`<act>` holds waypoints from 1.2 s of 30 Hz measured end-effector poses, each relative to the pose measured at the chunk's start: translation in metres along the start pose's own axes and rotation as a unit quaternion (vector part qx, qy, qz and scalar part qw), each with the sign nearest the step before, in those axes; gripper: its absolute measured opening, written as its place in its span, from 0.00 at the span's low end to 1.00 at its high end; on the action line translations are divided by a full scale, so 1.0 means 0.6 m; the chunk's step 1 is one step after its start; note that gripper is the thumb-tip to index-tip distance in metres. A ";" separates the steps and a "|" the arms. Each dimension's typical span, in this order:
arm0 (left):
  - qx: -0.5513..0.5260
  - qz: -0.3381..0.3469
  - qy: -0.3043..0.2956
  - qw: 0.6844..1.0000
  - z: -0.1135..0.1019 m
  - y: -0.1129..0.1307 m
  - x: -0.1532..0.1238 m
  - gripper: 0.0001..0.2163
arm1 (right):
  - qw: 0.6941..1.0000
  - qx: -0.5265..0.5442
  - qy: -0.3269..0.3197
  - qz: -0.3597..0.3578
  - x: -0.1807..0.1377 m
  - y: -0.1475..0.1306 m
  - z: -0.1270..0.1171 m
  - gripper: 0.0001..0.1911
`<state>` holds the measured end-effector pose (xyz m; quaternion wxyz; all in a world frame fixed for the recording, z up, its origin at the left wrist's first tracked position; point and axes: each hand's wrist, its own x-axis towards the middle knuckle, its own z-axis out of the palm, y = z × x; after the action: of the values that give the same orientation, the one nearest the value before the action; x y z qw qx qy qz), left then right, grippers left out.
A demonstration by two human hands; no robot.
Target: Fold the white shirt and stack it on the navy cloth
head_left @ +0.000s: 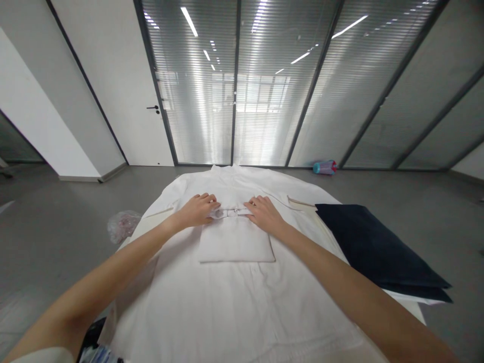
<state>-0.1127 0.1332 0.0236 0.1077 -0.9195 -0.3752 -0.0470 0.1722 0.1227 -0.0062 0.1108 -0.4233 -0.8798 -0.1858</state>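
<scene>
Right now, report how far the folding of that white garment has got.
Done: the white garment lies as a flat rectangle on the white sheet, and folded dark clothes are stacked to the right. In hand: the left hand and right hand press on its far edge at the collar. Left: no unfolded clothes show on the table; the clear bag lies on the floor.

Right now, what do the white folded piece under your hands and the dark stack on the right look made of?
Folded white garment: matte woven cloth, probably cotton, with soft creases and a crisp folded edge. Dark stack: navy fabric, matte, with soft rounded edges; the fibre can't be told.
</scene>
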 end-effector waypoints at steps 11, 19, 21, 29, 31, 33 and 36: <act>0.071 -0.059 0.107 0.990 0.056 0.022 0.026 0.07 | 0.992 -0.074 0.064 0.073 -0.002 -0.016 0.010 0.10; 0.099 0.007 0.063 0.993 0.039 0.030 0.037 0.15 | 0.997 -0.074 0.001 0.032 0.004 -0.033 -0.007 0.07; 0.111 0.034 0.081 0.990 0.029 0.041 0.039 0.18 | 0.997 -0.072 0.002 0.021 0.011 -0.036 -0.012 0.08; 0.112 0.015 0.086 0.990 0.038 0.058 0.066 0.07 | 0.997 -0.072 0.010 0.024 0.021 -0.044 0.001 0.11; 0.103 0.004 0.096 0.990 0.042 0.060 0.071 0.08 | 0.997 -0.072 0.019 0.037 0.020 -0.043 0.003 0.11; 0.083 0.030 0.075 0.993 0.044 0.061 0.074 0.09 | 0.997 -0.065 0.008 0.034 0.018 -0.042 0.005 0.11; 0.048 0.066 0.040 0.996 0.044 0.056 0.069 0.10 | 0.998 -0.048 -0.021 0.022 0.014 -0.041 0.006 0.11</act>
<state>-0.0595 0.1442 -0.0004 0.1694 -0.9333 -0.3110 -0.0590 0.1478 0.1161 -0.0121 0.0760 -0.4513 -0.8623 -0.2166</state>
